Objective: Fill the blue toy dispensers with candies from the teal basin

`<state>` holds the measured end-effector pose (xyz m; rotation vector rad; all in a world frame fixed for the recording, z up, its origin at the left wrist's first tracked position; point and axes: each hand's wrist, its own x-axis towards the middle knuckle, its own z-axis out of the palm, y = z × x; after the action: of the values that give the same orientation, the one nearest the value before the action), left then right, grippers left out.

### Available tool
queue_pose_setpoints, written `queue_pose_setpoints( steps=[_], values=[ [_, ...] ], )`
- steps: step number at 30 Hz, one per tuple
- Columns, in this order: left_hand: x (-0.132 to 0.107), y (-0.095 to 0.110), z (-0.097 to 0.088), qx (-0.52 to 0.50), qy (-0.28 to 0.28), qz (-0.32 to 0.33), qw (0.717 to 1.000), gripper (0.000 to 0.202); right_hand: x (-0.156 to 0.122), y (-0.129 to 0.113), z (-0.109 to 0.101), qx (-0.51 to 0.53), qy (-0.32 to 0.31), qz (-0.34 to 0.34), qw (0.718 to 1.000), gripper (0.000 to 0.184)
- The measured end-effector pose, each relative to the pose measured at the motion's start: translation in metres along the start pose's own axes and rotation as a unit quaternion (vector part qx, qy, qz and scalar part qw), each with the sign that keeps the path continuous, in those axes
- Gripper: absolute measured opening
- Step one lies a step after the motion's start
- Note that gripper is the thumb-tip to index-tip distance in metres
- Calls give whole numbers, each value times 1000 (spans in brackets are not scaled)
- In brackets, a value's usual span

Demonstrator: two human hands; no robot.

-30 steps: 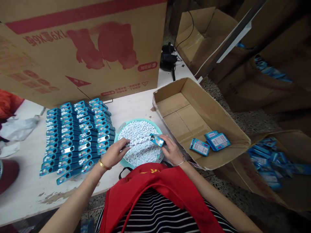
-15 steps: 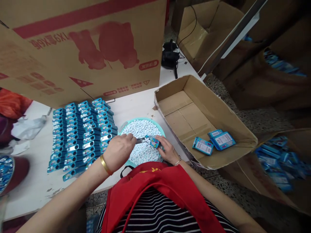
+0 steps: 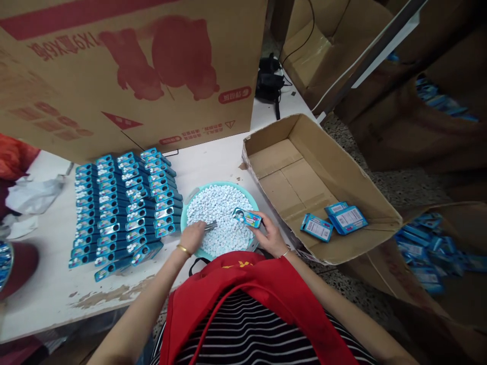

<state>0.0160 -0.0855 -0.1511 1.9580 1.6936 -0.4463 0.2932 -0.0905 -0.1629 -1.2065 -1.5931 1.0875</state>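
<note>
The teal basin (image 3: 189, 202) of small white pellets (image 3: 220, 208) sits on the bench (image 3: 213, 162), and everything else is best placed from it. Over its near right rim the right hand (image 3: 271, 234) is closed around a small blue tin (image 3: 247, 218), held roughly level. Over its near left rim the left hand (image 3: 192, 236) is curled round a small metal scoop (image 3: 210, 226) whose tip lies on the pellets.

To fill well, the tin's mouth should stay over the basin (so spills fall back in), and the scoop should be tipped slowly, not heaped.

Left of the basin stand rows of blue tins (image 3: 125, 203); right of it an open carton (image 3: 323, 172) holds a few packs (image 3: 335, 218). Whether the held tin is open or already filled is hard to make out, and the scoop's handle is hidden in the fist.
</note>
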Motion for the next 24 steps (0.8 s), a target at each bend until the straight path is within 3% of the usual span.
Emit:
queue_pose_setpoints(
  steps=[4, 9, 13, 18, 24],
  values=[
    [22, 17, 39, -89, 30, 27, 995, 25, 2, 2, -3, -3, 33, 24, 999, 36],
    [21, 7, 39, -188, 49, 62, 979, 26, -1, 9, -9, -4, 60, 42, 997, 36],
    [3, -6, 15, -241, 64, 96, 964, 29, -3, 9, -14, -39, 60, 37, 997, 35],
    [-23, -7, -35, -257, 99, 137, 952, 30, -2, 8, -12, -75, 30, -24, 996, 38],
    [-40, 18, -96, -83, 78, 178, 977, 26, 0, 12, 5, -87, -15, -86, 992, 48]
  ],
)
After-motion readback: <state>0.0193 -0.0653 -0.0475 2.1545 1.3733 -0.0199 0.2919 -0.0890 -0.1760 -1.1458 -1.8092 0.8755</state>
